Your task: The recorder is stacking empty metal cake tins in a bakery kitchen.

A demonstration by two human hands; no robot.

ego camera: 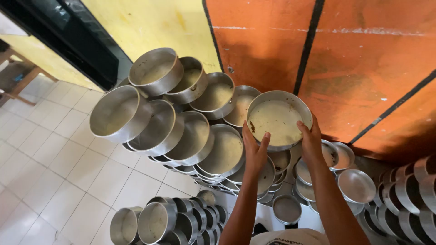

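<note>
Both hands hold one round metal pan (278, 119), lifted in front of the orange wall (363, 59); the left hand (254, 152) grips its lower left rim, with the fingers spread up along the side, and the right hand (311, 140) grips the right rim, with the thumb over the edge; the inside of the pan shows a pale, stained bottom with some dark spots near the left edge. Just to the left of it, and touching it as far as I can see, stands a leaning stack of similar pans (181, 122), in two rows, open sides turned to the camera; smaller pans (168, 220) lie in rows on the white tiled floor (59, 177) below; shallow round lids (356, 185) lie under the right arm, and more pans (408, 195) are at the right edge; the wall behind the stack is yellow (154, 22).
</note>
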